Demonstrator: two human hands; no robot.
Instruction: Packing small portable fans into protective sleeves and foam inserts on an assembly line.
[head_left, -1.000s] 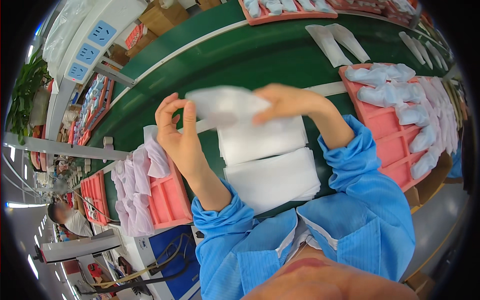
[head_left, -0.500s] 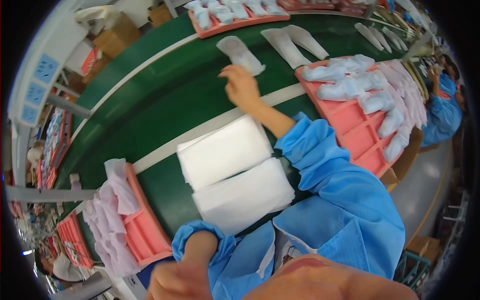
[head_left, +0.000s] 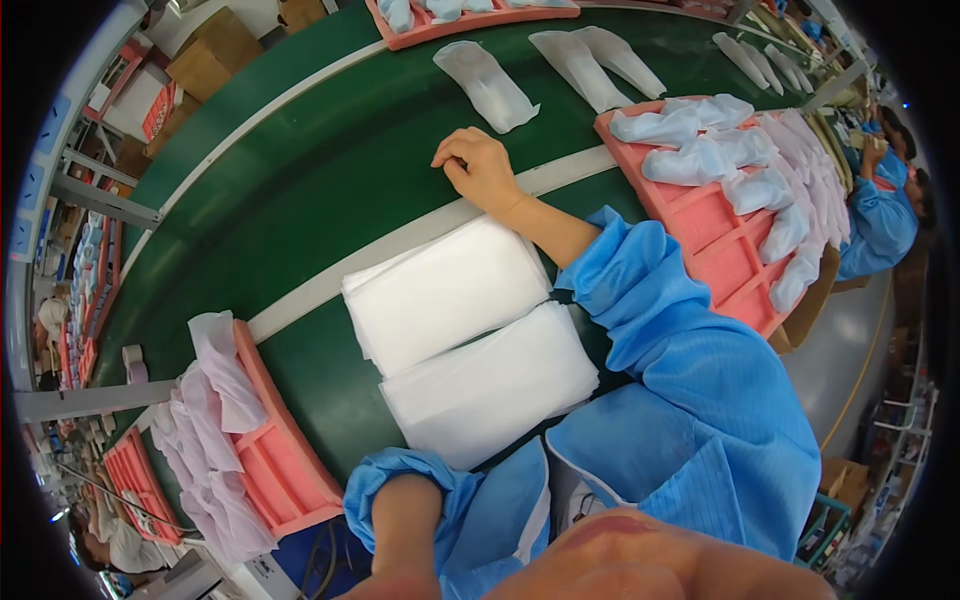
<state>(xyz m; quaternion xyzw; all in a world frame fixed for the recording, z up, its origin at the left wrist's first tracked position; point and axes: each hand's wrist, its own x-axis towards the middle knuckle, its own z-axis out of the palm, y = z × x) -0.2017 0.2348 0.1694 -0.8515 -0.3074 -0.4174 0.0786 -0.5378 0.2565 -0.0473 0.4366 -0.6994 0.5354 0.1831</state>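
My right hand (head_left: 475,168) hovers over the near edge of the green belt, its fingers curled in loosely and nothing visible in them. Just beyond it a translucent white sleeve (head_left: 486,88) with something inside lies on the belt, apart from my fingers. Below the right wrist are two overlapping stacks of thin white sheets or bags, the upper stack (head_left: 445,290) and the lower stack (head_left: 490,385). My left hand (head_left: 392,588) is mostly cut off at the lower edge; its fingers are hidden.
Right of me a pink compartment tray (head_left: 715,240) carries blue and lilac wrapped pieces. Another pink tray (head_left: 285,470) with lilac wrapped pieces (head_left: 205,440) stands at the left. More white sleeves (head_left: 580,70) lie farther along the belt (head_left: 300,190). A co-worker in blue (head_left: 880,230) sits at the far right.
My right hand has drawn back from the white sleeve and its fingers have curled in. My left hand has dropped mostly out of the picture. The view has shifted slightly.
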